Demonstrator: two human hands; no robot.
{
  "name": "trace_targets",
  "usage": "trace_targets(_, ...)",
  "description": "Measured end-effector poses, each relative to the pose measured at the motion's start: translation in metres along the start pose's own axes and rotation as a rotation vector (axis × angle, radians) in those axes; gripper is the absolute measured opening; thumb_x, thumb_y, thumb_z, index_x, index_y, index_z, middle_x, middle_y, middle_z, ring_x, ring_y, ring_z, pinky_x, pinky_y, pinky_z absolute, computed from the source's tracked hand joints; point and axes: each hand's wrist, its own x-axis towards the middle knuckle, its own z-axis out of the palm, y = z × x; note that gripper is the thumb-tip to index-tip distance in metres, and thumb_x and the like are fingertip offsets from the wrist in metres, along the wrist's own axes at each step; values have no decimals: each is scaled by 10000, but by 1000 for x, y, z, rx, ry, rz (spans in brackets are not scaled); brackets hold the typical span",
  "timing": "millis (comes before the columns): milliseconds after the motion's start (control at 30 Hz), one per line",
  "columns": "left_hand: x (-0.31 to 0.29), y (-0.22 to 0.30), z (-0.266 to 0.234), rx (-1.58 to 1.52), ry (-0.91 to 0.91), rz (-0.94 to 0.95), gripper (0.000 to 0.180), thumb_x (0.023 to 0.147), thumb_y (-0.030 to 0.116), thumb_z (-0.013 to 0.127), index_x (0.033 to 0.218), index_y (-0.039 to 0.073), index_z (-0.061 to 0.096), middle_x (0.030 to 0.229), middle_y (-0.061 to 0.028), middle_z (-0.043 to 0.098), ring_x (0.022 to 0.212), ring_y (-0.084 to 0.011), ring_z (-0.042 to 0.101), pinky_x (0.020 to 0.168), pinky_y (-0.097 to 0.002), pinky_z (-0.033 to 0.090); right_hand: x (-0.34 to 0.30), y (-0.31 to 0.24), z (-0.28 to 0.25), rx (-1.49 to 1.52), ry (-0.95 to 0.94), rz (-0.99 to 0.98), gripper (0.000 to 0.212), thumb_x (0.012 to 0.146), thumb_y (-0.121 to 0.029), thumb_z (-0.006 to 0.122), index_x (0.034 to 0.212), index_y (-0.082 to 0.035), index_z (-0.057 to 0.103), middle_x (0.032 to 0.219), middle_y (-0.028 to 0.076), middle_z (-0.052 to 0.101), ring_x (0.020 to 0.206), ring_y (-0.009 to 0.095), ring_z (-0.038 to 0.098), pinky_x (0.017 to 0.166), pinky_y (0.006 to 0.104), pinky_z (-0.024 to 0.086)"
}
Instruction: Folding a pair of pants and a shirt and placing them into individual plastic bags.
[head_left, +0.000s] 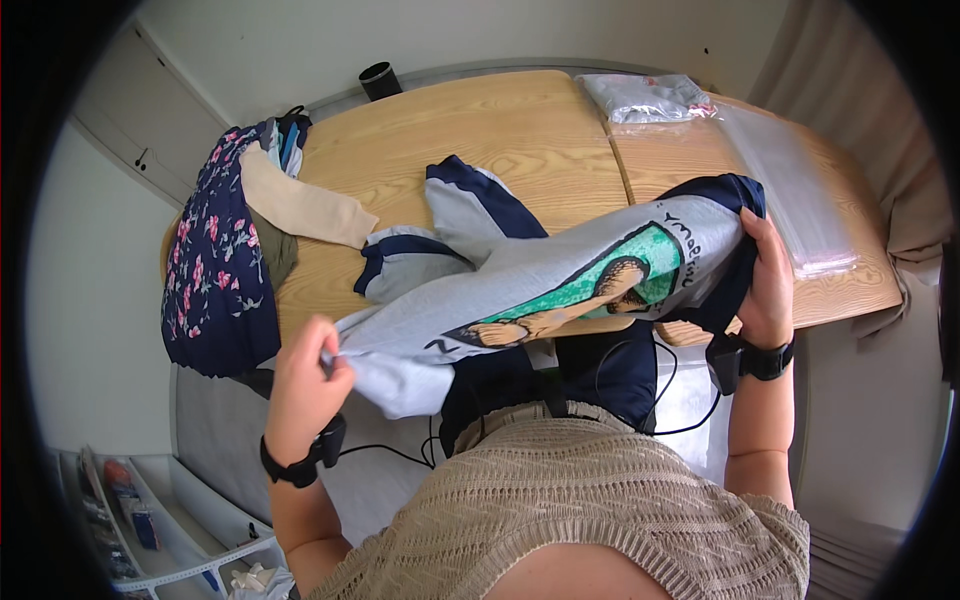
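Note:
A light grey sweatshirt [440, 300] with navy trim and a green and brown front print is stretched between my hands above the near edge of the table. My left hand [312, 375] pinches its grey fabric at the left, with a loose flap hanging below the fingers. At the right, my right hand [766, 280] is closed on the navy end, the thumb showing on top. Both sleeves lie toward the far side on the wooden table [480, 125], and their navy parts face up.
A heap of clothes with a navy floral garment [215, 270] and a beige sleeve [305, 195] covers the left end. At the back right lie a bagged grey garment [645, 98] and a stack of clear plastic bags [795, 190]. A black bin [379, 82] stands behind the table.

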Motion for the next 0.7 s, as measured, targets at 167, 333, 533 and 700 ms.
trace_targets(167, -11, -2, -51, -59, 87, 305, 192, 580, -70, 599, 716, 31, 508, 788, -127, 499, 705, -273, 512, 651, -318, 416, -2, -19, -2, 67, 7, 25, 280, 916, -190, 532, 1122, -3, 564, 1067, 114, 641, 976, 224, 618, 893, 352, 486)
trace_targets(333, -3, 15, -125, -556, 209, 736, 338, 829, 191, 600, 532, 169, 441, 729, -4, 356, 611, -143, 320, 575, -289, 271, -11, -67, 29, 326, -294, -132, 485, 932, -336, 470, 1282, -1, 488, 1265, 161, 548, 1152, 296, 533, 1024, 438, 397)
trace_targets(533, 118, -30, -152, -231, 295, 365, 299, 754, -75, 449, 989, -44, 631, 1101, -127, 587, 1041, -212, 537, 950, -275, 360, 78, -73, 86, 336, -369, 35, 317, 922, -221, 548, 1131, 12, 596, 1119, 122, 643, 969, 224, 635, 898, 337, 500)
trace_targets(700, 245, -76, -76, -295, 198, 126, 367, 874, 20, 518, 1239, 9, 550, 1145, -84, 599, 949, -118, 559, 853, -237, 429, 180, -31, 101, -262, -163, -235, 460, 905, -280, 585, 1219, 50, 528, 1170, 151, 604, 1074, 217, 569, 914, 284, 444)
